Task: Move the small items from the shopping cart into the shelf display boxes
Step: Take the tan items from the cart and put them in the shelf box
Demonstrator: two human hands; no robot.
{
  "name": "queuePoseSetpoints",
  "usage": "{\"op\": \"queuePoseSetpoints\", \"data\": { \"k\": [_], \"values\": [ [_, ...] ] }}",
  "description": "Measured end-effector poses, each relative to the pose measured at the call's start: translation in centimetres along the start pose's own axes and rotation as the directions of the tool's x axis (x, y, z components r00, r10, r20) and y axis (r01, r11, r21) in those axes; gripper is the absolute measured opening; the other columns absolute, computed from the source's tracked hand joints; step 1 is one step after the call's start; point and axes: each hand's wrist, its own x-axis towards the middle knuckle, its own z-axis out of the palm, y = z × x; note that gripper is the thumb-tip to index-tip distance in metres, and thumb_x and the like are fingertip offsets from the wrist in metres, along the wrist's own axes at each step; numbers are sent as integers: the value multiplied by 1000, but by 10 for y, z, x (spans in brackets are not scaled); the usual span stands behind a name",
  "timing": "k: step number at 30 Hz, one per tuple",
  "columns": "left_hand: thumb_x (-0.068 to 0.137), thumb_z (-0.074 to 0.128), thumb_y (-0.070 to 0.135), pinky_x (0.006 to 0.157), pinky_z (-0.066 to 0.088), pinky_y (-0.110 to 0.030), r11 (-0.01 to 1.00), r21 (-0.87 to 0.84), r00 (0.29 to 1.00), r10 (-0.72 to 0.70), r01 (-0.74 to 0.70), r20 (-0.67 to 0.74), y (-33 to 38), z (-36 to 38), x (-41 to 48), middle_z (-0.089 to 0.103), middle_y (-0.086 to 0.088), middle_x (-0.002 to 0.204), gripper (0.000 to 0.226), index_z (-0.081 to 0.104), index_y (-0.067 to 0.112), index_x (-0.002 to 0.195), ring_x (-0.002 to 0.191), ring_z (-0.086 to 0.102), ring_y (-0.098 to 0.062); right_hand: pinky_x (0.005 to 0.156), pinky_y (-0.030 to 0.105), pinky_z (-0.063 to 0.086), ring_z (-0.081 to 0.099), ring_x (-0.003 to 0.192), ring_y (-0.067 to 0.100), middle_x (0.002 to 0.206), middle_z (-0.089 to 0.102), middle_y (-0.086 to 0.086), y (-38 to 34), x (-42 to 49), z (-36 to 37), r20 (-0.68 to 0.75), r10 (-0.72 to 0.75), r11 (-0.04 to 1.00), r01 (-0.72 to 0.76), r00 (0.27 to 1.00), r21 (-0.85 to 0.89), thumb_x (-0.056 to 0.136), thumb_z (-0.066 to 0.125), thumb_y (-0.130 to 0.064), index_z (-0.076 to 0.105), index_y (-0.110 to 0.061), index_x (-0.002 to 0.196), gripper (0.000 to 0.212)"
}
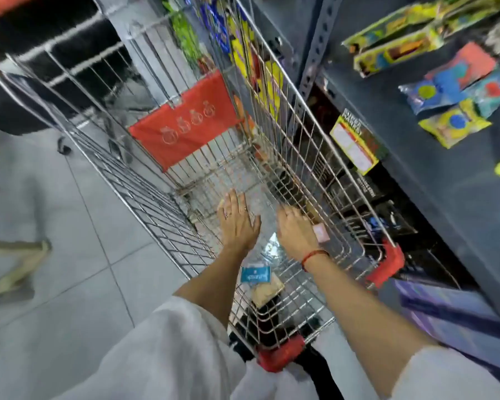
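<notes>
As both arms reach down into the shopping cart [274, 174], the task stands at the pick-up step, by the look of it: the left hand [237, 223] hovers flat with fingers spread and empty, while the right hand [296, 230] curls downward, and whether it grips anything cannot be told through the blur. Nearest the person, a small blue packet [254, 274] and a tan packet [264, 291] lie on the wire floor of the cart, just below the wrists; a pale pink item [321, 232] sits beside the right hand. The next move likely calls for closing on one item and lifting it clear of the wire sides toward the dark shelf [416, 116] at right, where bright packets [453, 82] lie. Grey floor tiles [70, 226] stretch away at left.
</notes>
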Motion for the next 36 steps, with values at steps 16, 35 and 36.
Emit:
{"op": "queuePoseSetpoints", "data": {
  "k": [16,35,36],
  "values": [
    [92,54,15,102,44,-48,998,54,987,-23,14,161,-37,67,56,30,-19,149,53,32,12,141,131,39,-33,99,39,43,48,123,30,130,55,12,-16,-17,105,475,-276,899,399,836,-181,86,64,-13,42,-7,133,53],
    [75,74,15,100,45,-46,717,513,876,319,-473,362,-56,67,114,54,-15,126,66,41,9,132,115,52,-30,67,28,51,59,80,19,92,64,5,-3,-8,113,527,-550,549,756,648,-357,95,53,-21,48,-4,118,29],
    [75,74,15,100,46,-45,701,531,876,322,-475,358,-56,67,112,55,-14,124,64,42,8,130,114,54,-29,70,27,54,61,81,19,94,65,5,-3,-10,115,519,-543,545,747,660,-380,94,54,-18,47,-4,120,30]
  ]
}}
